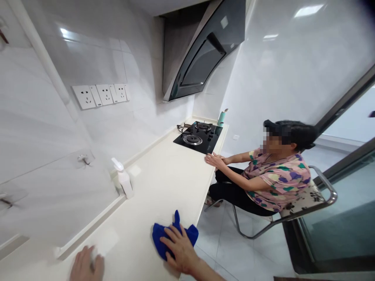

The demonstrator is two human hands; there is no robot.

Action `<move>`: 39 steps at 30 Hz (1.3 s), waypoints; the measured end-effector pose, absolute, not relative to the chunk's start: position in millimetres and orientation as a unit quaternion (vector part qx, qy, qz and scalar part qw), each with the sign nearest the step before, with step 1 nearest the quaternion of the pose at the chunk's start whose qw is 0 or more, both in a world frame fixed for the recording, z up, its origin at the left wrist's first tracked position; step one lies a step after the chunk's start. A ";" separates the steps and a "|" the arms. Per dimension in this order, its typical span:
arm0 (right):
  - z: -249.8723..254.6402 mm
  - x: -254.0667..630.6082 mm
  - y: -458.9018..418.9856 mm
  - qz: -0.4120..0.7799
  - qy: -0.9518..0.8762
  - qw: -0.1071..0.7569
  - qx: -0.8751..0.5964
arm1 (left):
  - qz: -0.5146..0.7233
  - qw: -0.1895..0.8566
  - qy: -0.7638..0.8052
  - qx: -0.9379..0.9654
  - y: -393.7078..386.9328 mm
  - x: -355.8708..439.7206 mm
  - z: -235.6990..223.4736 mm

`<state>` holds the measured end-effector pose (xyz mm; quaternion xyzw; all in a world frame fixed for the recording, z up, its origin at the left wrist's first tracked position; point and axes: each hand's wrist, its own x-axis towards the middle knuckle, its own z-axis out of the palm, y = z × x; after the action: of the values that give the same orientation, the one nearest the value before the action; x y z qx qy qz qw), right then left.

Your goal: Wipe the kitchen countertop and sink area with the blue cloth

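My right hand (182, 249) presses down on a bunched blue cloth (159, 238) at the front edge of the white countertop (140, 222). Its fingers curve over the cloth, and folds stick out around them. Low at the left, my left hand (87, 265) is at the counter, slightly blurred and partly cut off by the frame's bottom. The thumb is apart from the fingers, and nothing shows between them. A white spray bottle (125, 182) stands upright against the wall, beyond my left hand.
A black gas stove (199, 136) is set into the counter's far end, with a green bottle (222, 118) behind it. Overhead hangs a range hood (205, 58). A person (281, 175) sits on a metal-framed chair (331, 195) at the right, hands by the counter edge. Sockets (104, 95) line the wall.
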<state>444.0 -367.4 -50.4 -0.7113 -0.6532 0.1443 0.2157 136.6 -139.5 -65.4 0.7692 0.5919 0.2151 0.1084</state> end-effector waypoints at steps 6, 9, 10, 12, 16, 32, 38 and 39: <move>-68.4 518.9 -366.6 0.042 -0.561 0.163 -0.810 | 0.139 0.074 0.601 0.783 -160.4 151.7 -77.4; -71.8 559.3 -351.5 -0.016 -0.481 0.120 -0.868 | 0.153 0.031 0.585 0.796 -163.8 150.4 -81.7; -72.4 568.8 -344.2 -0.030 -0.453 0.107 -0.884 | 0.159 0.020 0.581 0.798 -164.1 150.2 -82.6; -73.1 579.8 -327.9 -0.048 -0.404 0.081 -0.910 | 0.167 0.004 0.576 0.800 -164.1 150.3 -84.4; -71.7 576.9 -291.0 -0.058 -0.344 0.044 -0.936 | 0.162 -0.010 0.573 0.803 -163.9 150.2 -87.5; -33.2 363.6 -269.9 0.182 -0.722 0.211 -0.633 | 0.159 -0.003 0.580 0.799 -166.0 154.3 -75.1; -44.7 373.6 -345.8 0.197 -0.800 0.210 -0.526 | 0.167 0.014 0.580 0.797 -164.5 153.9 -77.3; -46.5 384.3 -353.7 0.198 -0.795 0.206 -0.535 | 0.166 0.017 0.582 0.796 -164.7 154.0 -77.7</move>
<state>384.3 -353.7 -46.5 -0.5355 -0.7947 0.1983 0.2059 154.0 -164.7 -77.7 0.7958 0.5820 0.1662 0.0166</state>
